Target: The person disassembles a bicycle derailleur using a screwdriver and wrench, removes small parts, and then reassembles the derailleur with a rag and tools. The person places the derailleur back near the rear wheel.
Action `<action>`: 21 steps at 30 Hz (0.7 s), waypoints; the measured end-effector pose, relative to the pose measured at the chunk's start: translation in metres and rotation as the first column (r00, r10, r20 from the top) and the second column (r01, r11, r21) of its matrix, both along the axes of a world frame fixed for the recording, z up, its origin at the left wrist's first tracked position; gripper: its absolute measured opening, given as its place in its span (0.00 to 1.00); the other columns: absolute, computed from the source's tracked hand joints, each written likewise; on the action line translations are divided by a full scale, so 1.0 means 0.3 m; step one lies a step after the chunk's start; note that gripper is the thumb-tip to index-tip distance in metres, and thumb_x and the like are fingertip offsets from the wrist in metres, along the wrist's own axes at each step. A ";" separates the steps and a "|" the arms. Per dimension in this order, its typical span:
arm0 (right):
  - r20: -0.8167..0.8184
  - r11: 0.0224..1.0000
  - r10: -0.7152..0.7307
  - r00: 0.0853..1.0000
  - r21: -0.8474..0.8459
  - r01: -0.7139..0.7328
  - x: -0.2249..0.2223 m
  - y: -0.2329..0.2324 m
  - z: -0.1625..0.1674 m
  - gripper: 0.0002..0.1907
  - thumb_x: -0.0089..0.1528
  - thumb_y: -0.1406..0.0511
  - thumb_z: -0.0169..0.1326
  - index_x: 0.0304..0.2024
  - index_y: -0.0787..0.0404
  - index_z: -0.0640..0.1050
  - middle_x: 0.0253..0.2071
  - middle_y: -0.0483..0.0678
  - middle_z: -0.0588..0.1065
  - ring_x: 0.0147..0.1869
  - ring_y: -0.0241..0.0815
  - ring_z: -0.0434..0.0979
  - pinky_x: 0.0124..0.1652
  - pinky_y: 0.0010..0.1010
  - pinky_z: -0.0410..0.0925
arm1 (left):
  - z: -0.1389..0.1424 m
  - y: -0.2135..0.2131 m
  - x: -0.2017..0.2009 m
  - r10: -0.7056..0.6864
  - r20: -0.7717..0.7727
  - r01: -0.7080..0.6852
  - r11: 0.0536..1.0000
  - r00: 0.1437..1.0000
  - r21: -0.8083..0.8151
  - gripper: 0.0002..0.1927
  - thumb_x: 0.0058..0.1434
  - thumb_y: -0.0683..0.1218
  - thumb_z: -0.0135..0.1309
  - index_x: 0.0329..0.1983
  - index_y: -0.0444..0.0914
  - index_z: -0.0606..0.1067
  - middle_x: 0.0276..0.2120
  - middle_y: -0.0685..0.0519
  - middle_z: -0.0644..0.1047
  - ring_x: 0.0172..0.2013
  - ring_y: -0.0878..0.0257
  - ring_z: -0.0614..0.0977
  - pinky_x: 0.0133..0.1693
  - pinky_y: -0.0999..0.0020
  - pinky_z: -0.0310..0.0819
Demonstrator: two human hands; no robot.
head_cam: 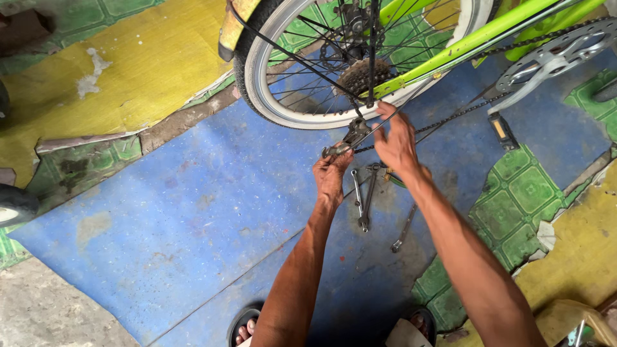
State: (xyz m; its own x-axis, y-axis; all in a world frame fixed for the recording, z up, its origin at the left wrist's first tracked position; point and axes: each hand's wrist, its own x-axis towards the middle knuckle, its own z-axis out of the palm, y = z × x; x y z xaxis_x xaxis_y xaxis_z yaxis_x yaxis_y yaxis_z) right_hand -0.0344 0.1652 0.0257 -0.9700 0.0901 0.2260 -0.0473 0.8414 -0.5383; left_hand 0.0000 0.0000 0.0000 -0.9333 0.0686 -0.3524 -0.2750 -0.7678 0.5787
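A lime-green bicycle frame [472,40] stands before me with its rear wheel [270,77] and sprocket cluster [357,76] at the top of the view. The grey rear derailleur [352,136] hangs below the sprockets. My left hand [331,175] is closed around the derailleur's lower end. My right hand [396,142] has its fingers on the chain [450,119] and cable just right of the derailleur. The chain runs right to the chainring [560,51].
Two wrenches [364,196] lie on the worn blue floor mat [193,212] under my hands, a third wrench [403,230] a little right. A black pedal [502,130] hangs at right. Green and yellow mats surround the blue one. My sandalled feet [247,328] show at the bottom.
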 end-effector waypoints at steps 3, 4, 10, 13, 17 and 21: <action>0.370 1.000 0.015 0.929 -0.031 -0.004 -0.064 -0.006 0.045 0.18 0.64 0.70 0.55 0.57 0.56 0.78 0.50 0.53 0.80 0.54 0.49 0.80 0.53 0.38 0.71 | 0.008 0.004 0.002 0.011 0.034 -0.013 0.999 0.999 0.053 0.16 0.58 0.36 0.65 0.50 0.32 0.80 0.42 0.49 0.83 0.43 0.60 0.83 0.47 0.67 0.80; 0.367 0.993 0.075 0.927 -0.112 -0.036 -0.066 0.002 0.049 0.19 0.63 0.71 0.53 0.56 0.56 0.78 0.50 0.51 0.80 0.55 0.47 0.80 0.53 0.37 0.72 | 0.009 -0.001 -0.002 -0.007 0.037 0.005 0.998 0.999 0.056 0.16 0.57 0.36 0.64 0.50 0.32 0.80 0.42 0.49 0.83 0.42 0.60 0.84 0.47 0.66 0.81; 0.338 0.918 0.142 0.930 -0.397 0.005 -0.047 0.037 0.039 0.16 0.65 0.74 0.49 0.52 0.59 0.80 0.48 0.47 0.81 0.54 0.41 0.78 0.51 0.32 0.70 | 0.000 -0.032 -0.029 -0.109 0.060 0.098 0.980 0.992 0.173 0.15 0.58 0.33 0.61 0.49 0.33 0.80 0.44 0.48 0.82 0.43 0.58 0.85 0.49 0.66 0.81; 0.298 0.863 0.144 0.944 -0.504 0.028 -0.038 0.035 0.021 0.15 0.65 0.73 0.49 0.53 0.60 0.80 0.48 0.49 0.79 0.51 0.40 0.77 0.48 0.32 0.70 | -0.012 -0.005 -0.026 -0.052 0.036 0.046 0.987 0.998 0.155 0.17 0.57 0.31 0.59 0.51 0.32 0.79 0.45 0.48 0.82 0.42 0.59 0.84 0.50 0.64 0.82; 0.447 0.859 -0.018 0.895 -0.451 0.243 -0.013 0.013 0.017 0.15 0.65 0.62 0.55 0.53 0.58 0.78 0.47 0.46 0.78 0.45 0.41 0.78 0.41 0.34 0.72 | -0.021 0.025 0.012 -0.007 -0.023 0.005 0.996 1.000 -0.091 0.22 0.57 0.30 0.58 0.55 0.33 0.79 0.45 0.45 0.83 0.43 0.60 0.84 0.52 0.64 0.82; 0.596 0.846 -0.012 0.803 -0.422 0.326 0.041 -0.030 0.003 0.20 0.62 0.53 0.63 0.46 0.62 0.81 0.43 0.47 0.80 0.45 0.39 0.80 0.36 0.34 0.74 | -0.011 0.044 0.058 -0.013 -0.119 -0.028 0.941 0.993 -0.336 0.25 0.59 0.30 0.59 0.60 0.36 0.77 0.50 0.45 0.82 0.49 0.60 0.81 0.55 0.65 0.75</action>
